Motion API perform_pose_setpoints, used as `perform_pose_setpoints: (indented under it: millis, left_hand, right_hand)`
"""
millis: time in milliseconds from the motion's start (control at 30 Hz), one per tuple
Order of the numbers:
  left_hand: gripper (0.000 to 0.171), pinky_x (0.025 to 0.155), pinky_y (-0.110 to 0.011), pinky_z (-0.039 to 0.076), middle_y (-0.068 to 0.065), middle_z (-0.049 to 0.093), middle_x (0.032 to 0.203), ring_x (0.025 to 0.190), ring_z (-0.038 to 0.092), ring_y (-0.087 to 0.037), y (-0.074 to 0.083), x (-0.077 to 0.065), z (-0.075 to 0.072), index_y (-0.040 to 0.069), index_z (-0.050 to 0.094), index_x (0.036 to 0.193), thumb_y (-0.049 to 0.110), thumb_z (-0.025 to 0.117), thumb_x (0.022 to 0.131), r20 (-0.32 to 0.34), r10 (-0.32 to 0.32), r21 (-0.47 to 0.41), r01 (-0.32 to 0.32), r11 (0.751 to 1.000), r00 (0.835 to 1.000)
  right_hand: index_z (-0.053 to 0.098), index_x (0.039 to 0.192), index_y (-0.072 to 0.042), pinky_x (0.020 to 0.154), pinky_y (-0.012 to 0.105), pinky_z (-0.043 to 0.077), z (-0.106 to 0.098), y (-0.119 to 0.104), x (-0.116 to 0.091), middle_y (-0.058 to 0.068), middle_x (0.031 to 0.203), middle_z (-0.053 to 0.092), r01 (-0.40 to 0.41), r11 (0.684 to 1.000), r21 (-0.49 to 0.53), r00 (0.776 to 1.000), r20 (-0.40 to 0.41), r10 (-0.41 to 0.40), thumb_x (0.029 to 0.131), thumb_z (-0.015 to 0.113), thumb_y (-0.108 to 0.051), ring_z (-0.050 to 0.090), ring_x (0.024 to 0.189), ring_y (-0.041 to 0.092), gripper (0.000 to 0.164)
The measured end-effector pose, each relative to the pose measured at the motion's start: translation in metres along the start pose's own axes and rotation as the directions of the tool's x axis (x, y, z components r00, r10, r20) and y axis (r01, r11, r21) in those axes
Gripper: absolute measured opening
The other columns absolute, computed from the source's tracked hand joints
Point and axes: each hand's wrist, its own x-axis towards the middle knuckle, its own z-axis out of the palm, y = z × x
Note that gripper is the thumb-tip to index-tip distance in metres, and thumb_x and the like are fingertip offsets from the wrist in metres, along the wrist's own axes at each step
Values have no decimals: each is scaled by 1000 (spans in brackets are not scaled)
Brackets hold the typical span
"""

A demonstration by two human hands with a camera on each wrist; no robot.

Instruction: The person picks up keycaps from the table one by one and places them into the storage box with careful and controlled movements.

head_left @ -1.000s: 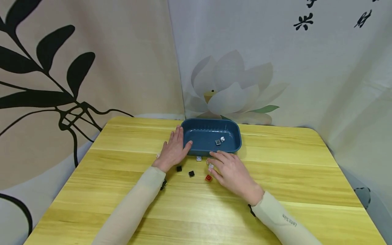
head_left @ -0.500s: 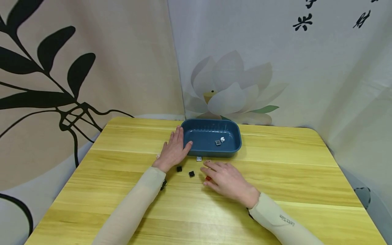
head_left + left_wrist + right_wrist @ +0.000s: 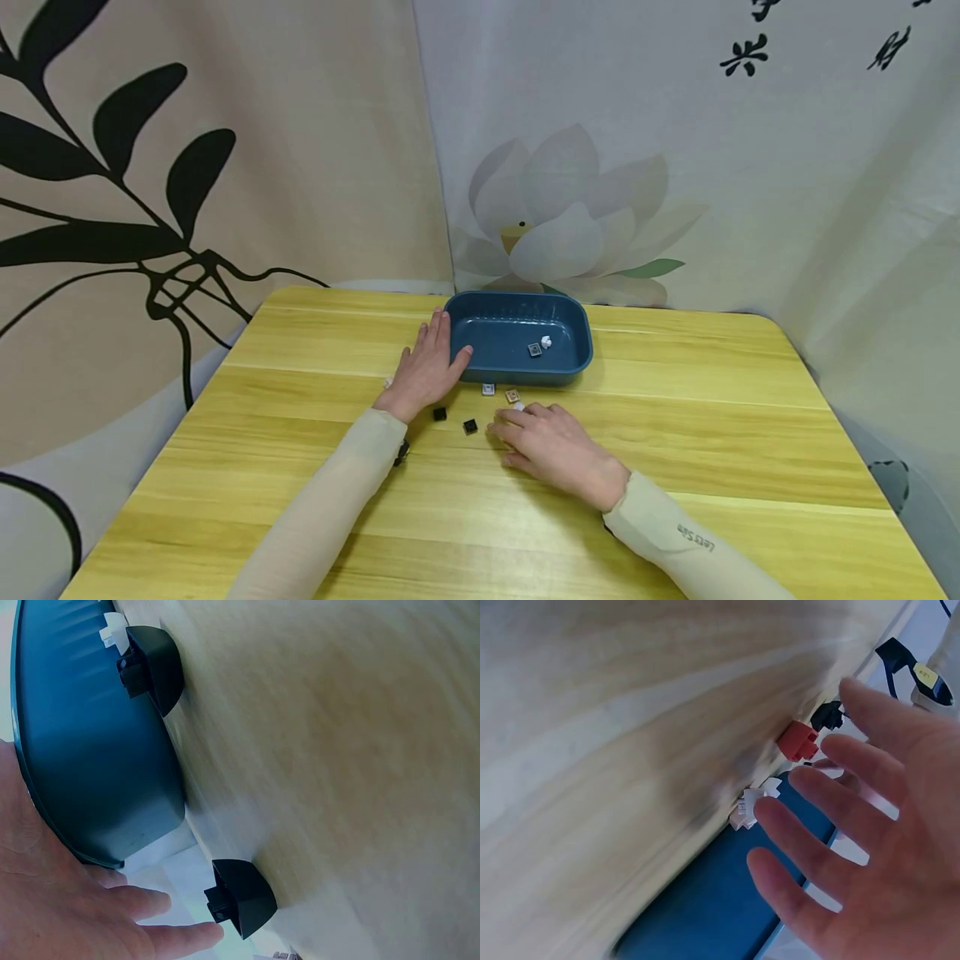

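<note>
My left hand (image 3: 422,372) lies with straight fingers along the left side of the blue tray (image 3: 517,377), its thumb over the near rim. My right hand (image 3: 558,447) is low over the table in front of the tray, fingers loosely bent. In the head view it covers a small red keycap-like piece (image 3: 796,741). The right wrist view shows that piece just beyond the thumb and index fingertips, while a white piece (image 3: 754,804) is near the ring fingertip. Two black pieces, a left one (image 3: 439,413) and a right one (image 3: 470,427), lie between the hands.
Inside the tray are a grey piece (image 3: 534,350) and a white crumpled-looking one (image 3: 546,342). Along its front lie a pale square piece (image 3: 488,389) and a tan one (image 3: 512,396). Another pale piece (image 3: 387,382) shows beside the left wrist. A printed curtain hangs behind the wooden table (image 3: 712,400).
My right hand has come back from the tray's front edge, toward me and slightly left, and now covers the red piece. The left hand has stayed at the tray.
</note>
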Motion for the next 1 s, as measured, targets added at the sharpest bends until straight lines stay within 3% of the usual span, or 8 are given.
perform_pose_setpoints:
  millis: [233, 567, 1000]
  left_hand:
    - [84, 117, -71, 21, -9, -4, 174, 158, 9, -39, 1, 0, 0, 6, 2, 166, 59, 32, 108, 0, 0, 6, 0, 1000, 1000]
    - [83, 117, -71, 20, -9, -5, 174, 158, 9, -40, 0, 0, 1, 7, 1, 166, 57, 33, 109, -2, -2, 3, 2, 1000, 1000]
    - [83, 117, -72, 20, -8, -5, 174, 157, 10, -40, -1, 1, 2, 7, 2, 166, 57, 34, 109, -9, -1, -7, 1, 1000, 1000]
  right_hand:
    - [74, 126, -21, 83, 43, 56, 4, 0, -2, 1, 121, 70, 12, 999, -41, 1000, -25, -13, 97, 75, -32, 67, 105, 23, 32]
    - [78, 111, -23, 73, 37, 53, 6, -1, -3, -2, 98, 67, -14, 997, -74, 998, -69, 9, 96, 76, -26, 66, 85, 18, 15]
    - [79, 104, -22, 69, 33, 51, 7, -1, -4, -3, 95, 67, -43, 996, -83, 994, -106, 34, 97, 74, -20, 66, 80, 15, 9]
